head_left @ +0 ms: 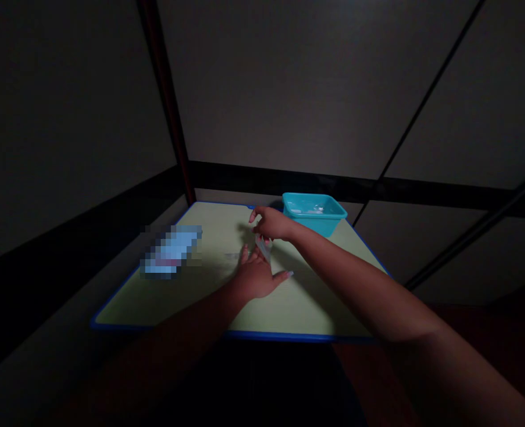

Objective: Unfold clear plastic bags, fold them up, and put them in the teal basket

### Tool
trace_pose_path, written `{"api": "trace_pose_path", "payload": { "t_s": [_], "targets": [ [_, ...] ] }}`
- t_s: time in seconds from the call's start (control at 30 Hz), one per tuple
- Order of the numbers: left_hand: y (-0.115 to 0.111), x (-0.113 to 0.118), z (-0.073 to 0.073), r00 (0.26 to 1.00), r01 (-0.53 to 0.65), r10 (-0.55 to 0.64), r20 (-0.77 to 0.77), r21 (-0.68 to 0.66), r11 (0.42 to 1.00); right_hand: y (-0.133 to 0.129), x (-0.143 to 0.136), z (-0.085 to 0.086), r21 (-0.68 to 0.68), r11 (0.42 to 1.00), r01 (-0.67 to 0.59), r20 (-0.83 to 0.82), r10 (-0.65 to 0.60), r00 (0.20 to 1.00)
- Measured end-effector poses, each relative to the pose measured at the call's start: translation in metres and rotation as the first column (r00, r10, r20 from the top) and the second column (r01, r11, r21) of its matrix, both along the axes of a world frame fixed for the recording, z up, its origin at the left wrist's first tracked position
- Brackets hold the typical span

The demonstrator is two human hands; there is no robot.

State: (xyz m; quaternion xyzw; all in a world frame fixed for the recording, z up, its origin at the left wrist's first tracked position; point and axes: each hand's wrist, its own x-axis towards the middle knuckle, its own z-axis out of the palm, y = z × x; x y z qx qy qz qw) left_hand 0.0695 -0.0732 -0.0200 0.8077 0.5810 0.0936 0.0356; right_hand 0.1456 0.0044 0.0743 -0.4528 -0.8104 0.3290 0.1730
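Observation:
A small translucent, whitish piece, plastic-looking [263, 247], lies between my two hands over the middle of the table. My right hand [271, 224] reaches in from the right with bent fingers; its lower fingers close on the upper end of this piece. Just below it, my left hand [255, 277] is spread with the thumb stretched out to the right. Its fingertips come up against the lower part of the piece. What exactly the piece is, I cannot make out in the dim light.
The pale yellow table [200, 302] has a blue edge. At its back right stands a turquoise basket [313, 224] with some clear, shiny things inside. A blurred-out light blue flat object [172, 252] lies on the left. Panelled walls [280, 89] rise behind and at the left.

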Motion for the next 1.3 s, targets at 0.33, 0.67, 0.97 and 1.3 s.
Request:
{"api": "trace_pose_path", "payload": {
  "t_s": [0.33, 0.67, 0.97, 1.3],
  "targets": [
    [0.013, -0.065, 0.041, 0.946, 0.293, -0.250, 0.208, -0.213, 0.932, -0.005, 0.005, 0.008, -0.008, 1.000, 0.028, 0.062, -0.027, 0.998],
    [0.044, -0.097, 0.039, 0.369, 0.203, 0.549, 0.750, -0.642, 0.739, -0.002, -0.019, -0.010, -0.064, 0.996, -0.060, 0.025, 0.061, 0.998],
    [0.047, -0.096, 0.034, 0.217, 0.327, 0.652, 0.727, -0.683, 0.653, -0.003, -0.031, -0.031, -0.072, 0.988, -0.134, -0.106, 0.126, 0.986],
    [0.049, -0.100, 0.026, 0.221, 0.468, 0.518, 0.826, -0.556, 0.687, -0.014, -0.027, -0.042, -0.283, 0.949, -0.139, -0.501, -0.022, 0.865]
  ]
}}
